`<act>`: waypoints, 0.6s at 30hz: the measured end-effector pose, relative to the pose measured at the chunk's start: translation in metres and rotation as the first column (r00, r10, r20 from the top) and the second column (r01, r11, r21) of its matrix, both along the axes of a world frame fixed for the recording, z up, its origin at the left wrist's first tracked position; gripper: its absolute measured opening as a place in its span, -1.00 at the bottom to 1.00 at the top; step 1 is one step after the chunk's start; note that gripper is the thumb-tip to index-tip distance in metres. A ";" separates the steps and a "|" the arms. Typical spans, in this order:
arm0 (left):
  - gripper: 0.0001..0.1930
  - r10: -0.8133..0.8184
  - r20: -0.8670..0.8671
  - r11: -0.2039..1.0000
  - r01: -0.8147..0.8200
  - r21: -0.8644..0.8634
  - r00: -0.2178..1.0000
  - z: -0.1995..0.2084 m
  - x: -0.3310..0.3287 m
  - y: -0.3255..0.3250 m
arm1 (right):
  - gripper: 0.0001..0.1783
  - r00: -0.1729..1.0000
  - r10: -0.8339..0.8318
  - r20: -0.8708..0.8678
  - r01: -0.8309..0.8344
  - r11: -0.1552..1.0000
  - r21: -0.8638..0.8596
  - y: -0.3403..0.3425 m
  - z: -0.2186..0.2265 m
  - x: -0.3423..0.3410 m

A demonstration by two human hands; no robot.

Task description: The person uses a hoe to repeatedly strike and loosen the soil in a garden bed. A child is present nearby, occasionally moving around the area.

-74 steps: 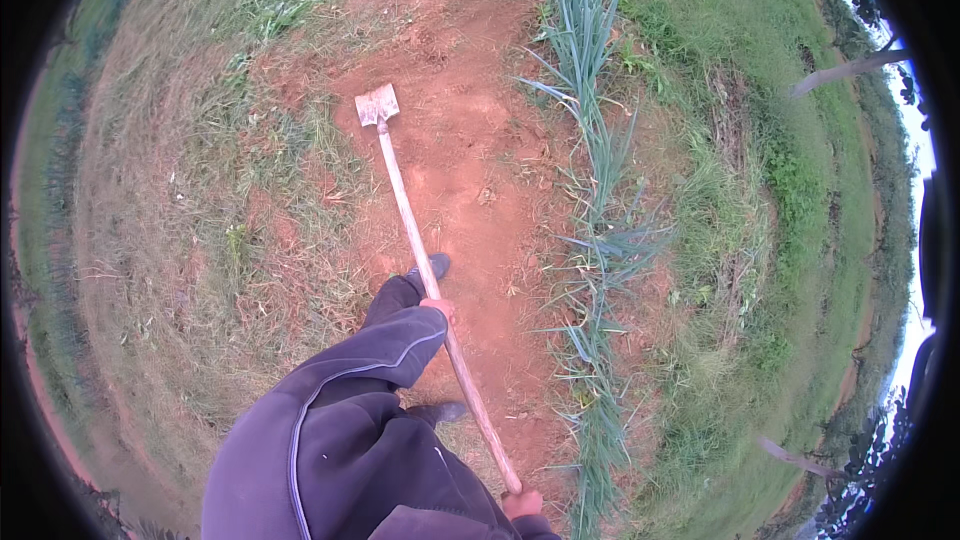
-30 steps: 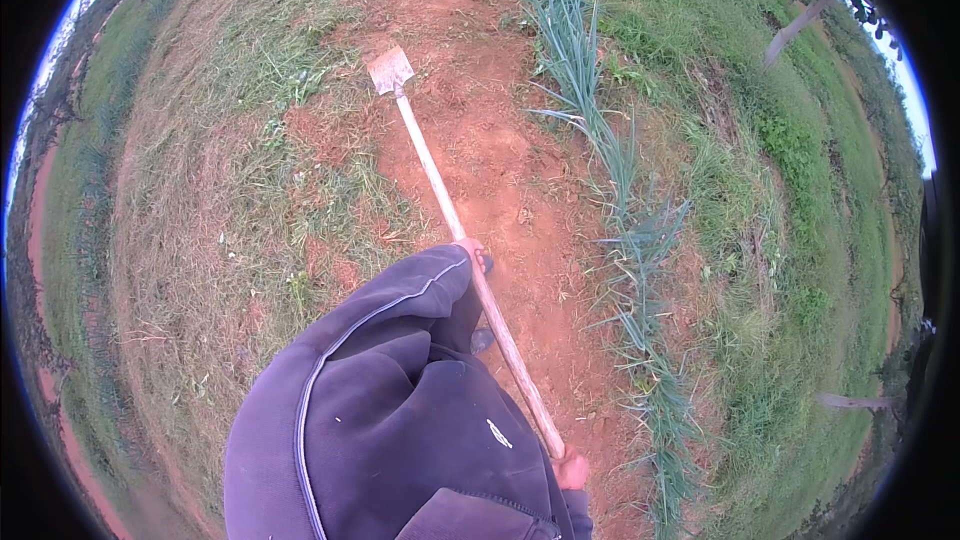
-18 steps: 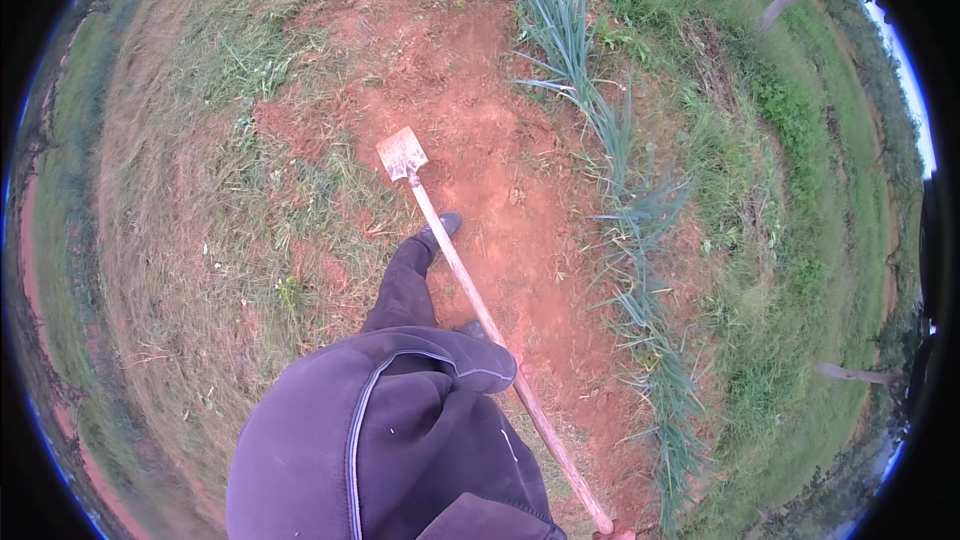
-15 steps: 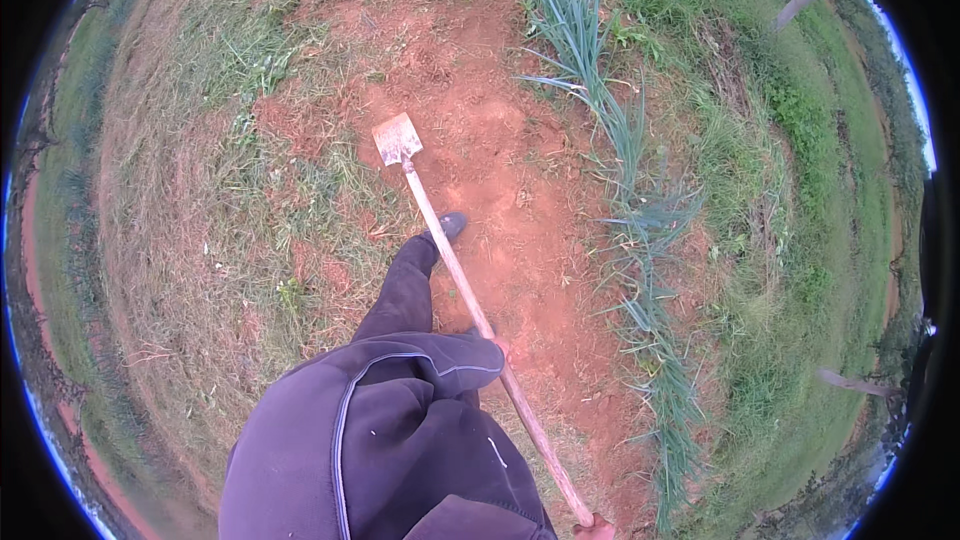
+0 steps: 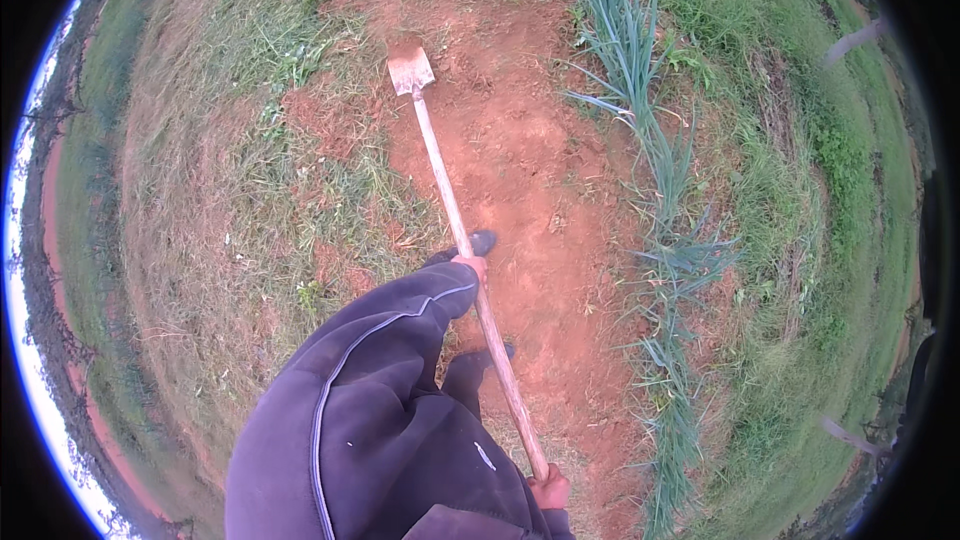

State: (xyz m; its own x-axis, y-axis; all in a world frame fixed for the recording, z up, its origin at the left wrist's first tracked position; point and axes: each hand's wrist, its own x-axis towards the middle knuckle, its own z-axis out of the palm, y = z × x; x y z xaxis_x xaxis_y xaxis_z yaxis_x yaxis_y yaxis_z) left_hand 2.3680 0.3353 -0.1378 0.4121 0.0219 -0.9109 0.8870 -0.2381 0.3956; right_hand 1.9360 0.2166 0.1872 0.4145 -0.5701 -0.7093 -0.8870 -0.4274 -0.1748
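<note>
A shovel (image 5: 440, 170) with a long pale wooden handle stretches forward over reddish soil. Its flat, square blade rests at or just over the ground, and red earth shows at the front edge. My left hand (image 5: 472, 267) is closed round the middle of the handle, beside my shoe. At the rear end of the handle, my right hand (image 5: 549, 489) grips the shaft near its butt. Dark sleeves with a light piping line cover my arms.
A row of green onion-like plants (image 5: 665, 270) runs along the right of the bare soil strip (image 5: 540, 200). Dry cut grass (image 5: 230, 210) lies to the left. My dark shoe (image 5: 484, 241) stands on the soil. Thin posts (image 5: 852, 42) rise at the far right.
The shovel has moved forward, its blade farther away. My left hand has come forward into fuller view with the sleeve extended, and my right hand has moved forward and left.
</note>
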 end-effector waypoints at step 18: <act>-0.82 0.082 -0.254 0.952 -0.151 -0.265 0.964 0.012 0.086 0.026 | -0.63 0.966 -0.259 0.011 0.244 0.923 0.298 -0.033 0.139 0.114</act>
State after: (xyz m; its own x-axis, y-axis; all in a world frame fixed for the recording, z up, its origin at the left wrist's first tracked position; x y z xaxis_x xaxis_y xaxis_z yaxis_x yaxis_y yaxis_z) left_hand 2.4537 0.3610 -0.1257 0.1932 -0.2127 -0.9578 0.9779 -0.0381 0.2058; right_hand 2.0500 0.1832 0.3261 0.3230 -0.4310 -0.8425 -0.9458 -0.1149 -0.3038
